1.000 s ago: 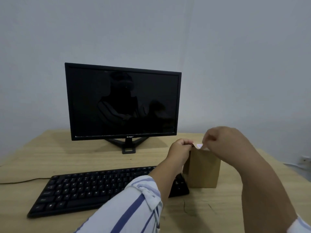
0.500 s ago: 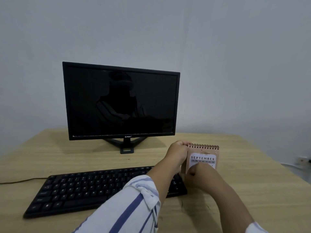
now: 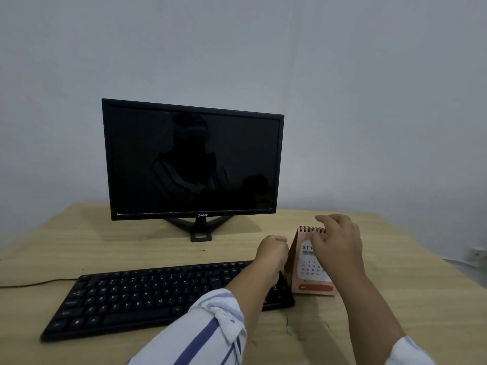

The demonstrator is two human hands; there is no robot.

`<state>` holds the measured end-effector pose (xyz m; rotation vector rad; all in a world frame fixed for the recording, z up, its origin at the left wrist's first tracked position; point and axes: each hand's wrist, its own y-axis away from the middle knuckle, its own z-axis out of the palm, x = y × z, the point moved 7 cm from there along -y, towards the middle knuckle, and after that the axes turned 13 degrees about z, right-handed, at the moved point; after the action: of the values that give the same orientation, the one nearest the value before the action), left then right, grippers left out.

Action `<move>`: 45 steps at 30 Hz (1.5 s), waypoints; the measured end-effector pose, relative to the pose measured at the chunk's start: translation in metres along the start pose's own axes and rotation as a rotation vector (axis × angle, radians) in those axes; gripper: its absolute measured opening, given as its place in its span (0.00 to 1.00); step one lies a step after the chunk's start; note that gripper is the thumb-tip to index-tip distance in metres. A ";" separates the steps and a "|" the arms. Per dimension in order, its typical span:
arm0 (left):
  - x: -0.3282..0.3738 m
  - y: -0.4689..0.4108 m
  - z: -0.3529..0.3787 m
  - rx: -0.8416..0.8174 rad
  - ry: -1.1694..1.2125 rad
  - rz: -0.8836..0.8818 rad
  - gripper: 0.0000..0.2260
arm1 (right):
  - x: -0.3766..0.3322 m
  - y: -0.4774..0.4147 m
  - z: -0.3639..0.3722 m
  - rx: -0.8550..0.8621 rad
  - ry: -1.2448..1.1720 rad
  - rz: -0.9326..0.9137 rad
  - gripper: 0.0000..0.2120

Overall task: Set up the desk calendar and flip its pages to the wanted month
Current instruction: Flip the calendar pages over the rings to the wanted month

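The small pink desk calendar (image 3: 308,273) stands upright like a tent on the wooden desk (image 3: 400,280), just right of the keyboard. Its spiral binding is at the top and its front page reads September, partly hidden. My right hand (image 3: 338,246) hovers in front of its upper right part with fingers spread, the thumb near the page and the fingertips above the spiral. My left hand (image 3: 272,250) is curled into a loose fist beside the calendar's left cardboard edge and holds nothing.
A black keyboard (image 3: 147,293) lies at the front left, its cable (image 3: 34,283) running off to the left. A dark monitor (image 3: 192,159) on a stand sits behind it against the grey wall. The desk's right edge slopes down near a wall socket (image 3: 477,253).
The calendar went from cardboard back showing, to held with the September page facing me, to standing on the desk. My left hand let go of its top; my right hand rose to the top.
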<state>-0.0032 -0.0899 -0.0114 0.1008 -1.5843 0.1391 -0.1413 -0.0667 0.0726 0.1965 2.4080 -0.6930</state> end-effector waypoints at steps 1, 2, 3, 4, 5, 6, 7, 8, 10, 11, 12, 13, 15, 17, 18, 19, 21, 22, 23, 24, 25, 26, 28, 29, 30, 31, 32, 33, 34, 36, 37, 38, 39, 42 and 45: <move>-0.001 0.002 0.000 -0.004 -0.014 -0.017 0.18 | 0.000 -0.003 0.002 -0.022 0.040 0.017 0.18; -0.002 0.003 0.001 -0.014 -0.027 -0.032 0.19 | 0.001 -0.005 0.004 -0.048 0.071 0.031 0.19; -0.003 0.004 0.002 -0.020 -0.031 -0.045 0.18 | 0.002 -0.007 0.006 -0.073 0.092 0.040 0.19; -0.004 0.005 0.003 -0.025 -0.025 -0.050 0.17 | 0.002 -0.008 0.009 -0.095 0.101 0.046 0.18; -0.003 0.006 0.004 -0.037 -0.015 -0.053 0.15 | 0.003 -0.008 0.011 -0.111 0.105 0.050 0.18; -0.002 0.007 0.005 -0.046 -0.011 -0.054 0.14 | 0.004 -0.007 0.013 -0.121 0.104 0.055 0.17; -0.001 0.008 0.005 -0.051 -0.013 -0.060 0.15 | 0.006 -0.007 0.014 -0.127 0.098 0.057 0.17; 0.001 0.009 0.005 -0.056 -0.024 -0.064 0.16 | 0.007 -0.007 0.015 -0.130 0.092 0.060 0.17; 0.004 0.011 0.006 -0.074 -0.048 -0.063 0.16 | 0.008 -0.006 0.016 -0.131 0.079 0.058 0.17; 0.004 0.011 0.007 -0.083 -0.055 -0.060 0.16 | 0.008 -0.006 0.015 -0.128 0.069 0.056 0.17; 0.005 0.010 0.007 -0.091 -0.068 -0.055 0.15 | 0.008 -0.006 0.015 -0.125 0.057 0.055 0.17; 0.005 0.010 0.008 -0.094 -0.081 -0.050 0.13 | 0.009 -0.006 0.016 -0.124 0.047 0.056 0.17; 0.005 0.009 0.007 -0.099 -0.116 -0.041 0.12 | 0.009 -0.006 0.016 -0.122 0.031 0.059 0.17; 0.005 0.007 0.009 -0.112 -0.157 -0.020 0.13 | 0.010 -0.006 0.016 -0.117 0.023 0.058 0.16; 0.005 0.007 0.009 -0.119 -0.183 -0.012 0.15 | 0.010 -0.007 0.016 -0.113 0.022 0.056 0.16; 0.005 0.007 0.009 -0.124 -0.206 -0.008 0.17 | 0.011 -0.007 0.016 -0.110 0.023 0.057 0.16; 0.007 0.009 0.009 -0.134 -0.241 -0.002 0.18 | 0.011 -0.007 0.016 -0.108 0.020 0.063 0.16; 0.007 0.009 0.010 -0.138 -0.255 0.006 0.18 | 0.011 -0.007 0.016 -0.107 0.018 0.065 0.16; 0.008 0.009 0.010 -0.141 -0.268 0.015 0.18 | 0.011 -0.007 0.016 -0.105 0.016 0.065 0.16; 0.008 0.008 0.009 -0.142 -0.278 0.023 0.18 | 0.011 -0.007 0.017 -0.103 0.015 0.063 0.16; 0.008 0.008 0.010 -0.143 -0.284 0.027 0.19 | 0.011 -0.007 0.017 -0.100 0.015 0.060 0.16; 0.009 0.008 0.010 -0.144 -0.285 0.029 0.19 | 0.011 -0.007 0.016 -0.099 0.016 0.058 0.16; 0.009 0.006 0.010 -0.145 -0.274 0.027 0.20 | 0.011 -0.006 0.017 -0.099 0.023 0.056 0.16; 0.010 0.006 0.011 -0.148 -0.257 0.024 0.21 | 0.011 -0.006 0.017 -0.098 0.025 0.055 0.16; 0.011 0.005 0.011 -0.150 -0.227 0.020 0.21 | 0.011 -0.006 0.017 -0.099 0.024 0.054 0.16; 0.013 0.005 0.012 -0.153 -0.183 0.015 0.22 | 0.011 -0.006 0.016 -0.101 0.022 0.055 0.16; 0.016 0.005 0.013 -0.155 -0.130 0.012 0.23 | 0.011 -0.006 0.016 -0.103 0.020 0.057 0.16; 0.021 0.007 0.013 -0.156 -0.080 0.011 0.23 | 0.011 -0.006 0.016 -0.106 0.020 0.057 0.16; 0.026 0.008 0.013 -0.154 -0.032 0.013 0.24 | 0.011 -0.005 0.016 -0.106 0.021 0.057 0.16; 0.033 0.009 0.013 -0.150 0.083 0.021 0.24 | 0.011 -0.004 0.016 -0.105 0.022 0.056 0.16; 0.036 0.009 0.014 -0.142 0.152 0.030 0.23 | 0.011 -0.004 0.016 -0.103 0.019 0.054 0.16; 0.038 0.009 0.014 -0.126 0.211 0.047 0.20 | 0.010 -0.004 0.016 -0.099 0.018 0.052 0.16; 0.040 0.009 0.015 -0.110 0.252 0.065 0.17 | 0.010 -0.004 0.016 -0.096 0.020 0.051 0.16; 0.038 0.007 0.019 -0.099 0.291 0.096 0.08 | 0.009 -0.003 0.016 -0.101 0.025 0.051 0.16; 0.035 0.006 0.020 -0.086 0.288 0.120 0.07 | 0.005 -0.002 0.014 -0.117 0.002 0.048 0.15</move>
<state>-0.0246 -0.0863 0.0235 -0.0793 -1.3070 0.1713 -0.1391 -0.0759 0.0610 0.2054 2.4294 -0.5286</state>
